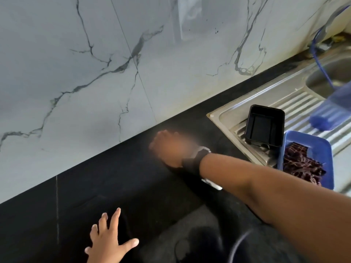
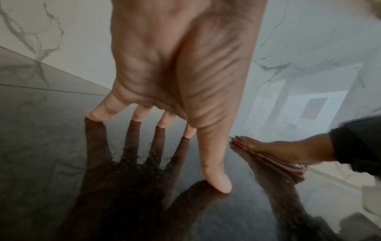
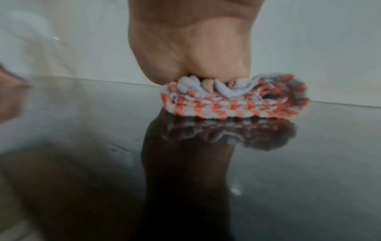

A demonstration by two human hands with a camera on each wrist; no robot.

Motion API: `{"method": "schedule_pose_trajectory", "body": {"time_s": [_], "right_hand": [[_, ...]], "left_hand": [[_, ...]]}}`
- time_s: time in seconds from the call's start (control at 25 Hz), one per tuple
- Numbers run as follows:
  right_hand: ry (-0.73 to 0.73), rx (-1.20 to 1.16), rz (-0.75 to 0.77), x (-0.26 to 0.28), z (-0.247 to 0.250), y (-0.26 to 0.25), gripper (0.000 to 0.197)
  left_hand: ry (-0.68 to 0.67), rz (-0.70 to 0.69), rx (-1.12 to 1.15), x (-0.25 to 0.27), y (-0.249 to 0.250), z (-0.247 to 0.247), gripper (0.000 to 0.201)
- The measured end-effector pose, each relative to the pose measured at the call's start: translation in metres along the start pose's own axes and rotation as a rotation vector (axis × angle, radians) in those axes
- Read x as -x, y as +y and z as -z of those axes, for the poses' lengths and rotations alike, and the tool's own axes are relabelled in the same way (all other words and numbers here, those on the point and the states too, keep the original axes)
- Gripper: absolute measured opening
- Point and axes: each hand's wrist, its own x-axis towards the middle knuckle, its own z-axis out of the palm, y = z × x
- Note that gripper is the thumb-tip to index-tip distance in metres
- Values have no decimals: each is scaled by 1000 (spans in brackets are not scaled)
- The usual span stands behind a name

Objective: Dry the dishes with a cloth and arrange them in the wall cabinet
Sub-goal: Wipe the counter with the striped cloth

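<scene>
your right hand (image 1: 169, 147) is blurred in the head view, reaching across the black bench (image 1: 79, 202) to a spot close under the marbled wall (image 1: 95, 73). it presses down on a bunched red-and-white checked cloth (image 3: 233, 99), which lies flat on the bench beneath the palm; the right wrist view shows the heel of the hand bearing on the folds, but the fingers are hidden, so you cannot tell whether they curl round the cloth or lie straight on it. the left wrist view shows the same hand (image 2: 274, 150) lying low over the cloth (image 2: 288, 168), near the line where bench meets wall.

your left hand (image 1: 108, 240) is spread wide and holds nothing, fingers straight and apart, planted on the bench at its near edge, well apart from the cloth. in the left wrist view its fingertips (image 2: 218, 184) touch the glossy surface and meet their own reflection.

to the right of the cloth, a steel sink (image 1: 284, 95) is set into the bench. on its ribbed drainboard a black rectangular tray (image 1: 264, 126) stands tilted, mouth toward you. just beside the tray, nearer you, a blue tray (image 1: 326, 149) holds a dark reddish crumpled thing (image 1: 300, 166) that cannot be made out. a blue translucent container (image 1: 328, 114) lies further along the drainboard, with a blue hose (image 1: 321, 59) running up from it past the basin.
</scene>
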Motion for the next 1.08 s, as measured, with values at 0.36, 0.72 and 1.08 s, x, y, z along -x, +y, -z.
{"method": "schedule_pose_trajectory", "body": {"time_s": [0.36,0.72,1.08], "right_hand": [[-42,161,230,74,-24,75,68],[117,-217,-530,-65,15,62,75],[-93,-134,-15,-70,10,-139,77]], "left_hand": [[47,-46,-106,-6,-4,2,115],[70,-78,-164,3,-1,8,111],[102,-108,-194,9,-1,9,110]]}}
